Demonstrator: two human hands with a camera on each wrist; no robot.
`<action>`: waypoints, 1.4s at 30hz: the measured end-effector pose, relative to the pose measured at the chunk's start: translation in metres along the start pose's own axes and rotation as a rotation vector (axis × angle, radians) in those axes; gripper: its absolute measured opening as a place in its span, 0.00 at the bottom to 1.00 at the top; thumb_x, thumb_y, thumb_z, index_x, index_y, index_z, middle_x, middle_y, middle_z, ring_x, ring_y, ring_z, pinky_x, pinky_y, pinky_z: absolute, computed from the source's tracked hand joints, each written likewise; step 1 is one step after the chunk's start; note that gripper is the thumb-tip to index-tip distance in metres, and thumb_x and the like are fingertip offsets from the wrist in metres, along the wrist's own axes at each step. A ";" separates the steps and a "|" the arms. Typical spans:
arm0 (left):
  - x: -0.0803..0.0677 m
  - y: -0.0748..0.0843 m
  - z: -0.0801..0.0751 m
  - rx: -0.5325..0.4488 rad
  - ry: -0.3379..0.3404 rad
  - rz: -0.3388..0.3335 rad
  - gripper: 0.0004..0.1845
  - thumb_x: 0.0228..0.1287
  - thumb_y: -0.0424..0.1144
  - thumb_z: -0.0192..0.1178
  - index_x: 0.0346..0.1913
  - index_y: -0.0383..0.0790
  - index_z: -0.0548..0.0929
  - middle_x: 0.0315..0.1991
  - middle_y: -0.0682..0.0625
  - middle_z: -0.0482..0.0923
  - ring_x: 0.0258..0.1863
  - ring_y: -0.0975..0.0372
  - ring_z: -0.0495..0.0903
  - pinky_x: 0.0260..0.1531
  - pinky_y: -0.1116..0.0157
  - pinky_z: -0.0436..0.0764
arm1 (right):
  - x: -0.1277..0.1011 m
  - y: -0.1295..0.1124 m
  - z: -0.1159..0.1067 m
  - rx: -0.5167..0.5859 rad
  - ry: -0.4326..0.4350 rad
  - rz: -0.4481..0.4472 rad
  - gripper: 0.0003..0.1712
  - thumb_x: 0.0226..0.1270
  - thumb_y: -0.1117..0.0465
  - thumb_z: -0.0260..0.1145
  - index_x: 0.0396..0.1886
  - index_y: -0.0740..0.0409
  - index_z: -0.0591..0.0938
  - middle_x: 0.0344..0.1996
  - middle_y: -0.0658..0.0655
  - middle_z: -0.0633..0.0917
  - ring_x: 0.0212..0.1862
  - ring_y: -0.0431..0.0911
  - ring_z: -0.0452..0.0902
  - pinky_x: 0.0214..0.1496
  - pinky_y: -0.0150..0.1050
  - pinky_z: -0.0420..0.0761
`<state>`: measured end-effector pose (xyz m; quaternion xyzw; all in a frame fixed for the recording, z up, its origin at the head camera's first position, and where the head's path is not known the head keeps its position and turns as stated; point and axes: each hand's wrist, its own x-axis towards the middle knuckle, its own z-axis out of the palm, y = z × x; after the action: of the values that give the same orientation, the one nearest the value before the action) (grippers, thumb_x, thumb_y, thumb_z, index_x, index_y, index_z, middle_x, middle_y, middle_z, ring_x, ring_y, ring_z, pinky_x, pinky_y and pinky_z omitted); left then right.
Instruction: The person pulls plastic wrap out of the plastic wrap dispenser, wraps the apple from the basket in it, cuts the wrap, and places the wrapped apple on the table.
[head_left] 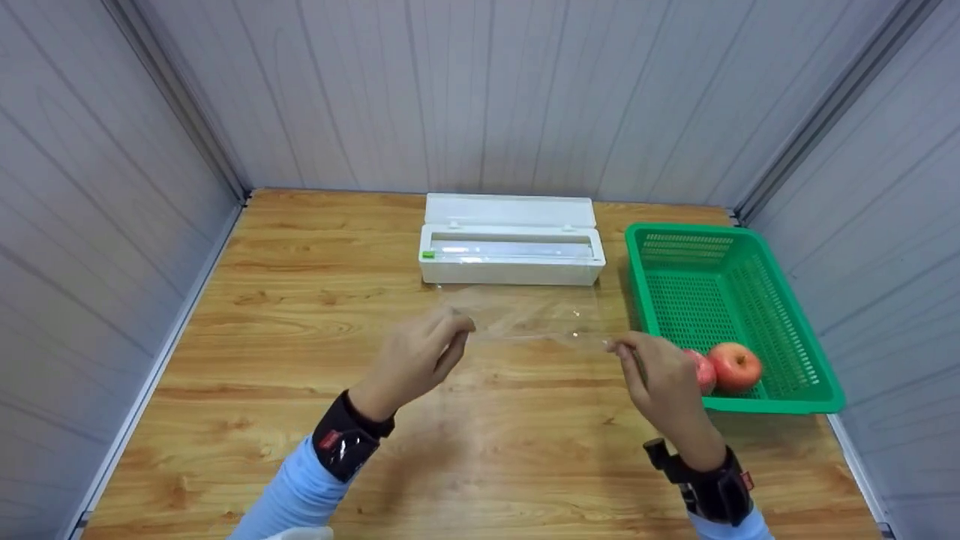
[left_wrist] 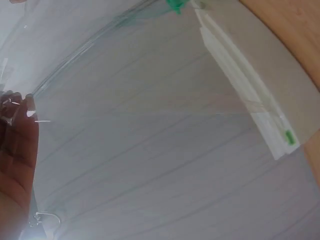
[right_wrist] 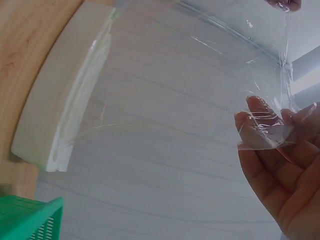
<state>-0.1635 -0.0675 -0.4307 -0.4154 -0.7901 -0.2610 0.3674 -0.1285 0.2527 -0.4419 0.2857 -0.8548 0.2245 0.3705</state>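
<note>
left hand (head_left: pixel 417 354) and right hand (head_left: pixel 654 373) pinch the film (head_left: pixel 529 311) corners, stretched from the dispenser (head_left: pixel 511 251); basket (head_left: pixel 795 315) near right; bare desk (head_left: pixel 247 300) left.

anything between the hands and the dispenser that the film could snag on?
Nothing visible. The film runs from the dispenser straight to the left hand and right hand, which pinch its near corners above bare table. The basket stands off to the right, apart from the film.
</note>
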 end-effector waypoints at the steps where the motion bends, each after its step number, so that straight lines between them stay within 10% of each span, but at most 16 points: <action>1: -0.004 0.000 0.003 0.002 -0.006 0.006 0.05 0.62 0.29 0.53 0.38 0.38 0.76 0.30 0.51 0.77 0.26 0.65 0.76 0.23 0.71 0.75 | -0.004 0.000 0.002 -0.003 -0.018 0.012 0.10 0.70 0.62 0.56 0.35 0.62 0.81 0.26 0.54 0.85 0.25 0.44 0.76 0.27 0.38 0.75; 19: -0.085 -0.003 0.043 0.005 -0.195 -0.173 0.07 0.59 0.28 0.58 0.38 0.43 0.77 0.30 0.56 0.76 0.23 0.70 0.72 0.22 0.75 0.72 | -0.063 0.005 0.041 -0.106 -0.298 0.063 0.08 0.54 0.67 0.69 0.34 0.57 0.79 0.25 0.50 0.83 0.27 0.43 0.79 0.29 0.37 0.79; 26: -0.116 0.011 0.061 -0.038 -0.390 -0.301 0.04 0.63 0.31 0.55 0.37 0.44 0.78 0.30 0.57 0.74 0.27 0.68 0.73 0.27 0.73 0.76 | -0.087 0.002 0.053 -0.072 -0.522 0.160 0.07 0.57 0.65 0.68 0.34 0.55 0.77 0.29 0.51 0.82 0.35 0.45 0.80 0.40 0.43 0.80; 31: -0.129 0.016 0.072 -0.028 -0.496 -0.319 0.04 0.65 0.34 0.55 0.38 0.45 0.78 0.31 0.56 0.73 0.28 0.67 0.72 0.27 0.71 0.75 | -0.098 -0.003 0.062 -0.034 -0.671 0.240 0.07 0.58 0.62 0.66 0.31 0.53 0.75 0.29 0.49 0.78 0.34 0.43 0.75 0.38 0.41 0.76; 42: -0.143 0.016 0.079 -0.017 -0.518 -0.340 0.03 0.61 0.36 0.61 0.37 0.44 0.80 0.33 0.55 0.77 0.31 0.64 0.77 0.31 0.67 0.79 | -0.115 -0.006 0.069 -0.007 -0.720 0.297 0.05 0.60 0.61 0.66 0.32 0.53 0.76 0.31 0.49 0.79 0.38 0.45 0.76 0.43 0.43 0.77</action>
<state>-0.1236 -0.0692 -0.5901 -0.3328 -0.9135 -0.2108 0.1015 -0.0949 0.2444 -0.5720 0.2179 -0.9629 0.1585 0.0113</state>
